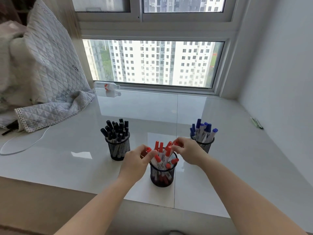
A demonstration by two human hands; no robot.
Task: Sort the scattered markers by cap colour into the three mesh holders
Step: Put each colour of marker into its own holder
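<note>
- Now we have both hands at the middle holder (163, 175), a black mesh cup standing on the glossy white sill (220, 150) nearest to us, filled with red-capped markers (166, 156) that stand caps up and lean against one another.
- Our left hand (138, 161) has its fingers curled and its thumb pressed toward them, pinching a red cap at the left side of the bunch.
- Our right hand (187, 152) reaches in from the other side, fingertips bent around the red caps at the upper right of the bunch; we cannot tell exactly which marker it has hold of.
- To the left and a little farther back stands a second mesh holder (120, 149) packed with black-capped markers (116, 129).
- To the right, just behind our right hand, a third mesh holder (204, 145) carries the blue-capped markers (203, 130).
- Farther out, a white cable (22, 146) loops across the sill on the left, beside a quilted blanket (50, 78).
- A clear bottle (107, 86) lies on its side by the window (152, 62).
- A few green pens (257, 123) lie by the right wall.
</note>
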